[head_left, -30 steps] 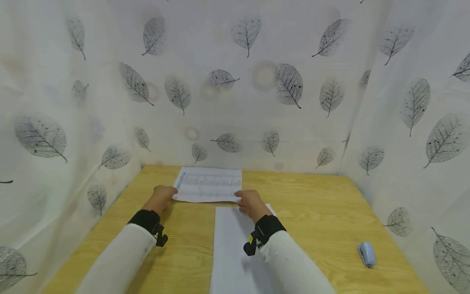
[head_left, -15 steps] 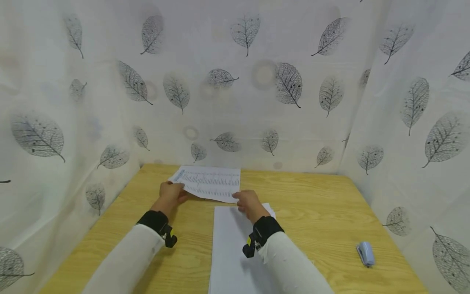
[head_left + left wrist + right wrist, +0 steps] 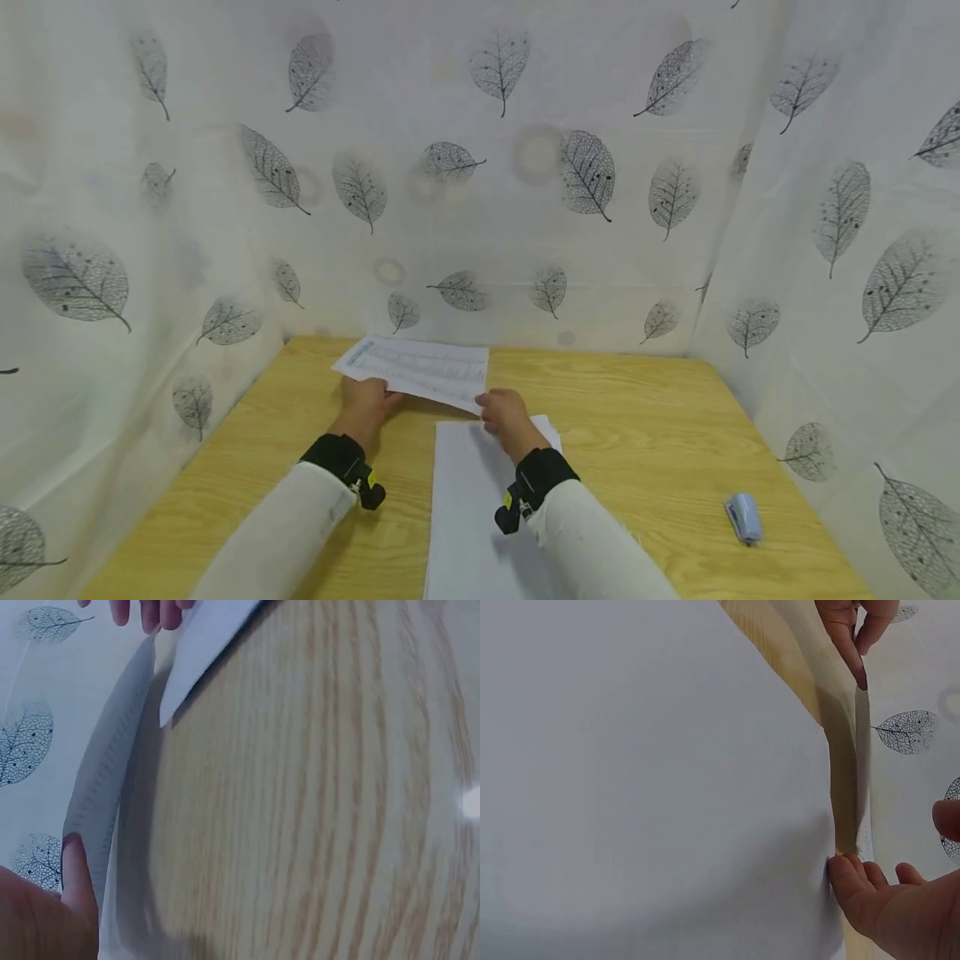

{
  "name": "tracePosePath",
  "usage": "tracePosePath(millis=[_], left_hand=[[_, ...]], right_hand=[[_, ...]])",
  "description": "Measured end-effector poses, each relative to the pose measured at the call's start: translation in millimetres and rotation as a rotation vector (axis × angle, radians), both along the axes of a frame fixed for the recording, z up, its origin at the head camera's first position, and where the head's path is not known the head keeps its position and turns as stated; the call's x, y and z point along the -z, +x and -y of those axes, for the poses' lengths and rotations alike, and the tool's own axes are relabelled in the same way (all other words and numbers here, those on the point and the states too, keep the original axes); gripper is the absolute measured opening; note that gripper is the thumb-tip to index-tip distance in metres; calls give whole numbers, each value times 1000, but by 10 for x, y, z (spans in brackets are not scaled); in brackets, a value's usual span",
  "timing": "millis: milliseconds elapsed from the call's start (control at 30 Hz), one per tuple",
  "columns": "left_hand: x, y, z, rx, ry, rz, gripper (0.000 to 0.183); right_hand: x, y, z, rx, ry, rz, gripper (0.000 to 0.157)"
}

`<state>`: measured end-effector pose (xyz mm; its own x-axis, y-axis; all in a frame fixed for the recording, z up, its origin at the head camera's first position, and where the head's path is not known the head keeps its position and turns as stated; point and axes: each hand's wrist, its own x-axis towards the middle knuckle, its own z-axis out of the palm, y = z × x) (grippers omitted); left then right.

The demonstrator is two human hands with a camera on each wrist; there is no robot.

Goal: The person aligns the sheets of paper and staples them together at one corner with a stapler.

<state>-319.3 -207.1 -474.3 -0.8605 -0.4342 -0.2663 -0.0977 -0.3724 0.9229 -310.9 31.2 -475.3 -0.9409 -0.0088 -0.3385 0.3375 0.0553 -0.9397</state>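
Note:
A printed sheet of paper [image 3: 420, 367] is at the far side of the table, its near edge lifted and bowed. My left hand [image 3: 365, 408] grips its near left edge, and in the left wrist view the thumb [image 3: 77, 866] lies on the printed face. At the near right corner, my right hand [image 3: 510, 421] pinches the sheet. The right wrist view has the sheet [image 3: 862, 765] nearly edge-on between the two hands. Just below the right fingers lies a stack of blank white paper [image 3: 468, 508], partly covered by the right forearm.
A small light-blue stapler [image 3: 744, 518] sits on the wooden table [image 3: 637, 433] at the right. Leaf-patterned curtains [image 3: 480, 208] enclose the table at the back and on both sides.
My left hand has moved right and inward along the sheet's near edge, which has risen and bowed on the left. The right hand has stayed nearly still at its corner.

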Motion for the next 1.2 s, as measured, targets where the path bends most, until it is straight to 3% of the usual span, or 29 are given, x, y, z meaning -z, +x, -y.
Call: tracePosePath(millis=[133,233,333,433,600,967,1100,1200], left_hand=[[-35,21,10,-87,-10,26,69],[-105,29,40,-97,27,34,74],[-222,34,66,-76,111,-26,81],[-389,61,65,-9,187,-86,87],[-661,159,15,170,119,-84,79],[-1220,407,-325,467,-61,-157,63],[-1335,482,-398,525,-116,-150,64],[-1382,521,-407,522,-137,-127,69]], right_hand=[[46,-6,-45,55,-85,-51,53],[48,-12,-114,98,-122,-80,50],[11,-19,-203,117,-139,-98,49],[-43,-21,-302,118,-132,-111,49],[-128,-45,-418,76,-86,-129,50],[-348,-5,-406,-227,11,-199,69],[-465,-4,-397,-273,-41,-208,68],[-591,22,-415,-260,-65,-201,54]])
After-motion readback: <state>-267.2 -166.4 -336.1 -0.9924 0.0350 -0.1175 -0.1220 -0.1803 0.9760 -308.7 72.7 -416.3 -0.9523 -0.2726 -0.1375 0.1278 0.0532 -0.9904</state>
